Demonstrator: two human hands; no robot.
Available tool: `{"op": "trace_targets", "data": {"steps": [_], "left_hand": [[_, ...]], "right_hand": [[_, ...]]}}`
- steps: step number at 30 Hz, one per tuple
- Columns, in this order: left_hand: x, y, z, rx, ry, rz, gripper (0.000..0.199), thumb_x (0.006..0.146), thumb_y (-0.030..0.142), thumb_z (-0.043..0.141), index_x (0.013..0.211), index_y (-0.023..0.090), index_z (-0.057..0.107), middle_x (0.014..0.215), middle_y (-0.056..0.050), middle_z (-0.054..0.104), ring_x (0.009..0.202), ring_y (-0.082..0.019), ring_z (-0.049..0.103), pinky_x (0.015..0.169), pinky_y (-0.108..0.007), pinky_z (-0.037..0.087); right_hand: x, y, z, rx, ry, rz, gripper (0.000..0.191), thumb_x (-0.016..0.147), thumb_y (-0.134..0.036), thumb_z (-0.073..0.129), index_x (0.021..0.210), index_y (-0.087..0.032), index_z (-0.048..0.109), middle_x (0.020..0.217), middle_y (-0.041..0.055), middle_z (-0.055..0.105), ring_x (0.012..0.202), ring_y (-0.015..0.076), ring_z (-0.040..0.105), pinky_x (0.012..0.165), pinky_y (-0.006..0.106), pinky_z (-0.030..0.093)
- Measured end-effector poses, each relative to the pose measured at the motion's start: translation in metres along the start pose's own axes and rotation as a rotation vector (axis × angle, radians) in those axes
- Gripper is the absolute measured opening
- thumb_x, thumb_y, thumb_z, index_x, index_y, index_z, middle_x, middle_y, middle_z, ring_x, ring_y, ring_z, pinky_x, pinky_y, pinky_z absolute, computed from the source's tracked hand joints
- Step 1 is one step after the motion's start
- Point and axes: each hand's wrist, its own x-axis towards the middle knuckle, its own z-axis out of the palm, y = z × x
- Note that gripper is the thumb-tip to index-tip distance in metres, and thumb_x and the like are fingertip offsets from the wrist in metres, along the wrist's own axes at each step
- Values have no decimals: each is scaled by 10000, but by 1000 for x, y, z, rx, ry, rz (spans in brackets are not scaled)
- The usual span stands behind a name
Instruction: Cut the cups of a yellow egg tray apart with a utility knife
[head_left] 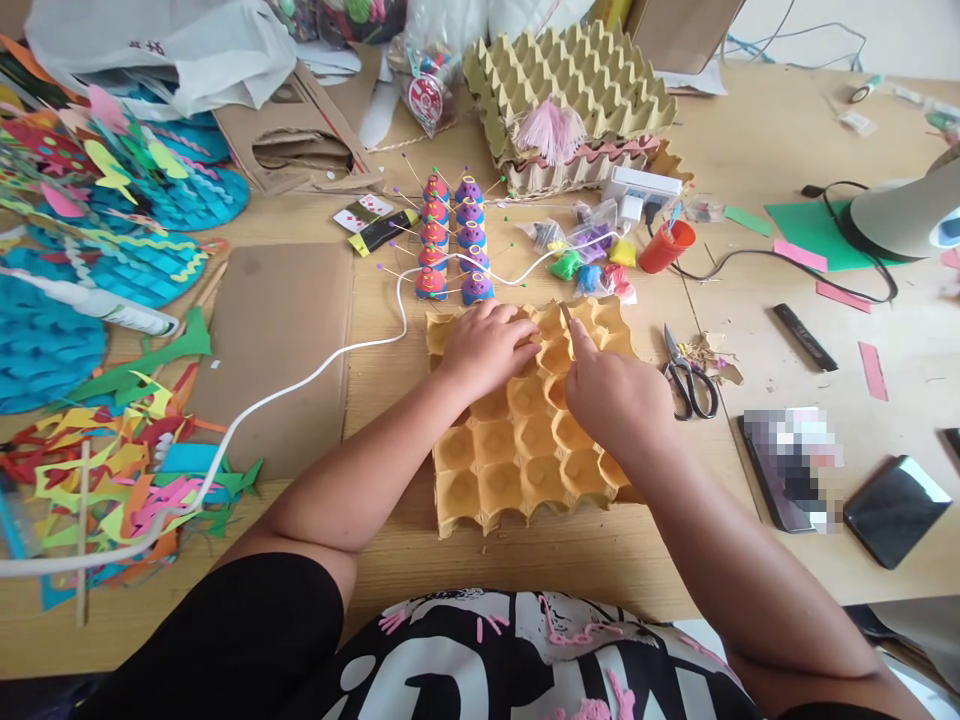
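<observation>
A yellow cardboard egg tray (499,440) lies on the table in front of me. My left hand (487,345) rests on its upper part, fingers stretched over the cups and pressing on it. My right hand (619,385) is closed with its index finger pointing forward along a thin, dark, knife-like blade (565,312), whose tip touches the tray's far section. The handle is hidden inside the right hand. Beyond the tray stand two rows of painted egg-cup figures with pins, one red row (433,235) and one purple row (472,240).
Black-handled scissors (688,375) lie right of the tray. A white cable (300,375) crosses the table at left. Stacked egg trays (570,80) and a red cup (666,246) stand farther back. Coloured scraps (127,470) and a cardboard sheet (274,350) lie left; a phone (787,470) lies right.
</observation>
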Motion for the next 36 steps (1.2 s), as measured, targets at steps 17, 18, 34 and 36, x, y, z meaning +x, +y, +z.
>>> {"op": "trace_targets", "data": {"steps": [17,18,34,36], "left_hand": [[0,0,1,5,3,-11,306,1032,475,620,1245,323,778,1346,-63,704,1282,-308,556,1085,-449,465],[0,0,1,6,5,-9,308,1033,476,618,1246,323,778,1349,-64,705,1282,-309,558,1085,-450,465],[-1,0,1,17,19,12,319,1034,468,630,1258,299,783,1344,-81,714,1270,-314,574,1070,-447,480],[-1,0,1,20,18,16,321,1037,459,629,1262,291,783,1345,-83,716,1270,-317,577,1068,-450,485]], "right_hand": [[14,-11,-4,11,-28,-9,822,985,-194,392,1756,-135,112,1039,190,812,921,282,773,671,342,541],[14,-10,-3,13,-26,-12,826,982,-194,396,1755,-135,113,1027,183,815,917,279,773,667,340,539],[-8,-3,16,-3,14,-43,784,1015,-190,304,1759,-140,63,920,177,804,855,282,771,616,346,513],[-10,-1,16,-3,-1,-42,785,1017,-185,294,1759,-141,42,933,174,807,868,282,771,622,344,509]]}}
